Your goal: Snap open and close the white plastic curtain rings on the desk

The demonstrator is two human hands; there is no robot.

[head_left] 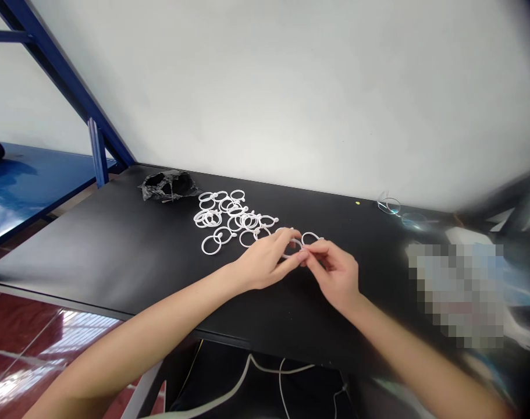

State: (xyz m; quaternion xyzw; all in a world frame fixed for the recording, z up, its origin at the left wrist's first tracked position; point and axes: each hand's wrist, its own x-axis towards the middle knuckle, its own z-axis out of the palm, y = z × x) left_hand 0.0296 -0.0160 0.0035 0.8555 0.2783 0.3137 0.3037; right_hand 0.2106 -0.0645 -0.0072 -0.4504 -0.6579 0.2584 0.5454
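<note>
Together, our left grip [269,261] and right grip [340,274] are clamped on one white ring [290,256], pinched at the fingertips. Just beyond them lies a loose ring [310,233]; to their left we see more white rings [235,213] scattered on the black desk [160,256], and farther left, a crumpled black bag [155,187].

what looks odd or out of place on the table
The black bag, left of the loose rings, gapes open, crumpled and ragged, perhaps torn. A tiny yellow-green speck sits alone near the table's back edge, unlike anything around it.
</note>
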